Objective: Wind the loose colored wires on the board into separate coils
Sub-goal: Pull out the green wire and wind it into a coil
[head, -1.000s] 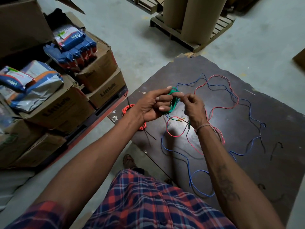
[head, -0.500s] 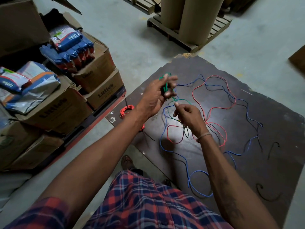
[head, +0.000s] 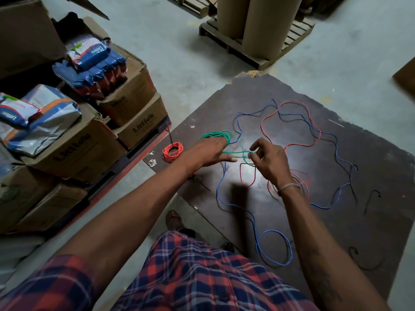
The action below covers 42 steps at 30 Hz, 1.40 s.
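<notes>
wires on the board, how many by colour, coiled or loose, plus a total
Orange wire, coiled at the board's edge: 1
Green wire, coils looped round the left hand's fingers, tail pinched by the right hand: 1
Red wire, loose: 1
Blue wire, loose: 1
Black wire pieces, loose: at least 3, tangled, exact count unclear
Total: at least 7

Green wire (head: 216, 135) looped on left hand (head: 210, 151)

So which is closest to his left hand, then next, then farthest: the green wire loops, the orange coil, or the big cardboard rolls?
From the left hand:
1. Green wire loops, wrapped around its fingers.
2. Orange coil, to its left at the board's edge.
3. Big cardboard rolls, far ahead on the wooden pallet.
</notes>
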{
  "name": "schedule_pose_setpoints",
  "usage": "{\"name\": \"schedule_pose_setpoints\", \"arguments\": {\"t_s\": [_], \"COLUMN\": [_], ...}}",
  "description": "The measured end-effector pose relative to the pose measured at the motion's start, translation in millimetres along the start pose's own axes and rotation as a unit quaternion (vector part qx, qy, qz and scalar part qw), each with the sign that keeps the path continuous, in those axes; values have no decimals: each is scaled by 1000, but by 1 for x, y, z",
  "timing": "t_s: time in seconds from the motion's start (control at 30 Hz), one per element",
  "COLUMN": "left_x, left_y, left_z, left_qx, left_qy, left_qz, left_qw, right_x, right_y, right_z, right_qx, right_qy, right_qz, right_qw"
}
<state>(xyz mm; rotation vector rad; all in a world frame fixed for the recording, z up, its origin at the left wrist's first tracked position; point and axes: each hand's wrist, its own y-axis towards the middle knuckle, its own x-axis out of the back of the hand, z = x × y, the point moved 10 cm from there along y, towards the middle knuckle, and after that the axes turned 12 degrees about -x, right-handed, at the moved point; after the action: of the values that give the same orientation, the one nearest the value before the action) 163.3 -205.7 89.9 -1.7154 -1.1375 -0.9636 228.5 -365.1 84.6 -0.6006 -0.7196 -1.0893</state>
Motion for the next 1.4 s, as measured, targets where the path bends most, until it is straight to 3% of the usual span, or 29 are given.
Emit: {"name": "schedule_pose_setpoints", "arguments": {"t_s": [0.13,0.3,0.37,0.43,0.53,0.67,0.73,0.8,0.9,1.03,1.13,1.3,1.4], "left_x": [16,44,53,53,36,16,8,4,2,6,14,14,11], "left_y": [-2,-20,-29,-37,-35,-28,-24,-21,-14,-8,-9,-15,-13], "left_z": [12,26,47,68,66,56,57,52,34,18,18,5,-15], "left_qx": [59,136,188,209,191,203,202,188,153,116,99,58,27], "left_qy": [24,10,-28,-149,-392,-489,-507,-528,-562,-596,-590,-479,-501], "left_qz": [-99,-215,-231,-245,-235,-206,-197,-183,-154,-132,-134,-33,2], "left_qw": [993,967,954,935,868,823,815,808,798,784,790,875,865], "right_x": [3,5,7,8,7,-13,-15,-5,14,9,11,52,51], "right_y": [-10,-14,-16,-16,-15,-10,-9,-9,-2,6,11,20,33], "right_z": [3,-20,-34,-47,-58,-63,-56,-40,-5,35,49,73,76], "right_qx": [55,-43,-68,-77,-85,-144,-158,-156,-73,3,26,87,79], "right_qy": [-52,-87,-105,-107,-63,215,274,229,117,77,96,190,188], "right_qz": [-86,-133,-126,-119,-102,36,90,106,82,108,149,130,99], "right_qw": [993,986,984,984,989,965,944,955,987,991,984,969,974]}}
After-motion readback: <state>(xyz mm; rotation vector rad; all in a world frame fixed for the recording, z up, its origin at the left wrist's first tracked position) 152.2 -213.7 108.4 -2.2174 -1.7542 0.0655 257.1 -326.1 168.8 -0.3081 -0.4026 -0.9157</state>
